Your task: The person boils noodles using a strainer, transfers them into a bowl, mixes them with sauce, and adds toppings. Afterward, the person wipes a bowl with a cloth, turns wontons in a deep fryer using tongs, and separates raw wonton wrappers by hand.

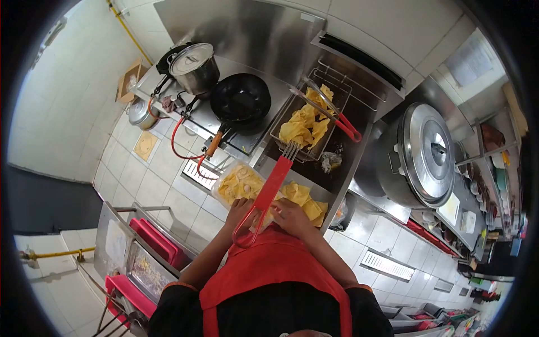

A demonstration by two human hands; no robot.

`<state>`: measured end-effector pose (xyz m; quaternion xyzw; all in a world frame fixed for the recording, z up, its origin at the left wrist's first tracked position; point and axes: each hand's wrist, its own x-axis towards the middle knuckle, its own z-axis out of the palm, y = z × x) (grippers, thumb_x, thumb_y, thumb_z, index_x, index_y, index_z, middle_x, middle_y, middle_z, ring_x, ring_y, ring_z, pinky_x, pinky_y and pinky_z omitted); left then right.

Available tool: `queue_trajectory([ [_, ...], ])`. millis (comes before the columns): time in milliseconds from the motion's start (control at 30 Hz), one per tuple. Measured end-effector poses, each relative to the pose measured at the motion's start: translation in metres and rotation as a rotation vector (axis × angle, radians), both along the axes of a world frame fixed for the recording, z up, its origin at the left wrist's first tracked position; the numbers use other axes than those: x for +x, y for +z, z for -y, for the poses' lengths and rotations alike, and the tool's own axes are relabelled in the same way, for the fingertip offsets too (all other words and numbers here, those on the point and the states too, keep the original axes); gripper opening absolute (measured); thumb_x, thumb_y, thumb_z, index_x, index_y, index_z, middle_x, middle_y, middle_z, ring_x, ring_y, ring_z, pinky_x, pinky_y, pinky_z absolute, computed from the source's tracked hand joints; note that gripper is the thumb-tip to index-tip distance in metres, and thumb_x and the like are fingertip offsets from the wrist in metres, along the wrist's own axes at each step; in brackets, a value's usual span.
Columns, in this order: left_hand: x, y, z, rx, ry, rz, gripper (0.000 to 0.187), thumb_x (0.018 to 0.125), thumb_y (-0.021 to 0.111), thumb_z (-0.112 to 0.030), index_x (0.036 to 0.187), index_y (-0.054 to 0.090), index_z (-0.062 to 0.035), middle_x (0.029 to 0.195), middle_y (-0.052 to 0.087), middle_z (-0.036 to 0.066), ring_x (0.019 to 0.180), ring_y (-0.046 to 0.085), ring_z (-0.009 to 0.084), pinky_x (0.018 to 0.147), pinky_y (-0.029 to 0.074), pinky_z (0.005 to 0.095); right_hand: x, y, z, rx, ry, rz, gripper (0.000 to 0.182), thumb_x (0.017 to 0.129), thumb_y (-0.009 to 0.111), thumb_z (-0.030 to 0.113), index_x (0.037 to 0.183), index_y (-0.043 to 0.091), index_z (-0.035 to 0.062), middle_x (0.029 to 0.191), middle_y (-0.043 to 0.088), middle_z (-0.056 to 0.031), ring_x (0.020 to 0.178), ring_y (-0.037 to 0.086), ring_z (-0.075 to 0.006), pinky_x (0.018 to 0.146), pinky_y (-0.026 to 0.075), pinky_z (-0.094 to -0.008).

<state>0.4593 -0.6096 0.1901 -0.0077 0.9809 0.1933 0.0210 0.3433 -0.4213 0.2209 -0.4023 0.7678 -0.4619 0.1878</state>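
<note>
My left hand [241,213], fingers curled, is at the near edge of a clear plastic container [220,197] of pale yellow filled wrappers [241,182]. My right hand [289,216] has its fingers bent inward beside flat yellow wrapper sheets [306,202]. What either hand pinches is hidden. A slotted-end fork with a red handle [272,188] extends between my hands, its metal tines close to a wire fryer basket [320,156]. Golden fried wrapper pieces [300,123] fill part of that basket. Across it lie metal tongs with red grips [348,126].
Left of the fryer, a black wok [240,101] and a lidded steel pot [193,67] stand on the stove. A large lidded pot [426,157] is at right. Red gas hoses [175,135] hang along the stove front. Trays on a rack [149,269] stand at lower left.
</note>
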Motion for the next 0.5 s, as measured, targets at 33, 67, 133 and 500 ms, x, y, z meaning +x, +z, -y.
queue_trajectory([
  [33,0.0,0.002,0.0,-0.017,-0.008,-0.003,0.02,0.089,0.057,-0.026,0.101,0.066,-0.0142,0.103,0.059,0.009,0.1,0.055,0.0292,0.09,0.042,0.0415,0.003,-0.007,0.004,-0.025,0.023,-0.098,0.023,0.087,0.066,0.016,0.106,0.064,0.0028,0.093,0.066,-0.0152,0.082,0.066,-0.0294,0.076,0.053,-0.0378],
  [67,0.001,0.002,0.002,0.073,-0.003,-0.029,0.02,0.09,0.056,-0.027,0.101,0.065,-0.0127,0.105,0.059,0.01,0.101,0.055,0.0295,0.089,0.043,0.0415,0.005,-0.014,0.007,-0.047,0.048,-0.195,0.025,0.086,0.067,0.017,0.106,0.064,0.003,0.092,0.065,-0.0157,0.084,0.065,-0.0316,0.079,0.052,-0.0389],
  [133,0.0,0.005,0.007,0.254,0.009,-0.079,0.023,0.092,0.055,-0.03,0.1,0.064,-0.0098,0.108,0.059,0.01,0.104,0.056,0.0301,0.088,0.045,0.0416,0.006,-0.007,0.013,-0.071,0.075,-0.321,0.028,0.086,0.068,0.02,0.109,0.064,0.0035,0.092,0.064,-0.0161,0.087,0.064,-0.0341,0.082,0.051,-0.0404],
  [500,-0.013,0.043,0.013,1.122,0.462,-0.179,0.023,0.085,0.067,-0.006,0.105,0.055,-0.0035,0.093,0.06,0.007,0.091,0.061,0.0169,0.077,0.051,0.0301,-0.023,-0.005,-0.032,-0.215,-0.452,0.968,0.022,0.092,0.065,0.016,0.109,0.064,0.0022,0.093,0.067,-0.0028,0.078,0.064,-0.0102,0.067,0.052,-0.0259],
])
